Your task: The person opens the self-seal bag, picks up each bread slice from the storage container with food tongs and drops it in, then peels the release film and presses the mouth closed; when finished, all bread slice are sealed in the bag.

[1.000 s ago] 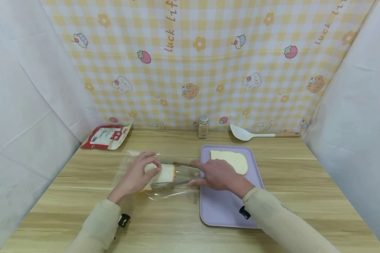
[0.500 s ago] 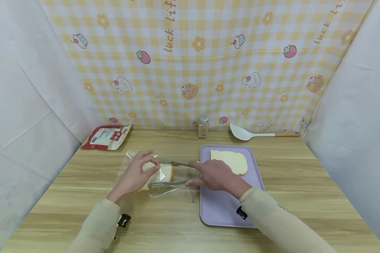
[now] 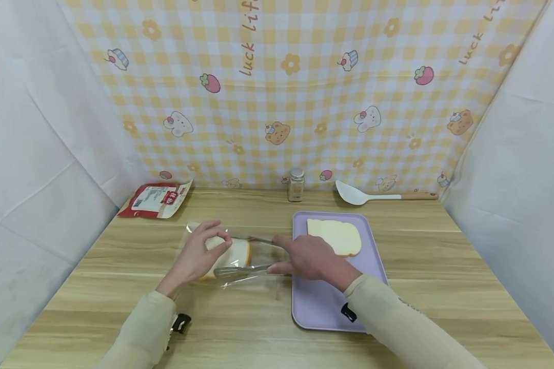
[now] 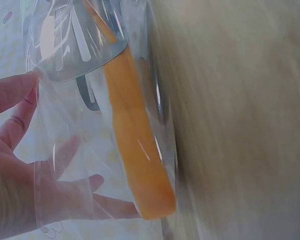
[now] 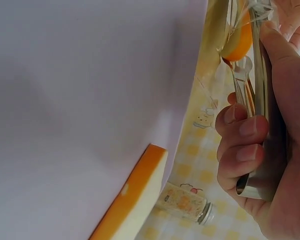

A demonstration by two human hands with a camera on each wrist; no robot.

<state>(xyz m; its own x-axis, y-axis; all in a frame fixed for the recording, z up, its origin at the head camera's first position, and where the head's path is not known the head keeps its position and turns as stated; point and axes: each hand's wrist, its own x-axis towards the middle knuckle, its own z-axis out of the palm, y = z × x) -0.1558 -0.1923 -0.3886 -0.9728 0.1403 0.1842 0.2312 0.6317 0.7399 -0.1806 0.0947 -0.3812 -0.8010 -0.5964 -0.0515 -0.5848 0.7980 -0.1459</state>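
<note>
My left hand (image 3: 202, 255) pinches the edge of a clear plastic bag (image 3: 265, 252) between thumb and index finger, the other fingers spread. A white slice of bread (image 3: 234, 253) with an orange-brown crust lies inside the bag. My right hand (image 3: 311, 257) grips metal tongs (image 5: 270, 172) at the bag's mouth, fingers wrapped round the arms. In the left wrist view, a slotted tong head (image 4: 85, 57) overlaps the upper end of the bread's crust (image 4: 132, 135), seen through the plastic. Another bread slice (image 3: 336, 237) lies on a lilac tray (image 3: 320, 313), partly below my right hand.
A red and white food packet (image 3: 154, 201) lies at the back left. A small glass jar (image 3: 296, 185) stands behind the tray, with a white spatula (image 3: 353, 195) with a wooden handle to its right. A checked cloth (image 3: 277, 97) hangs behind the wooden table (image 3: 240, 333).
My right hand and the tongs have shifted slightly left, deeper over the bagged bread. That slice has moved a little left too. My left hand keeps its pinch on the bag.
</note>
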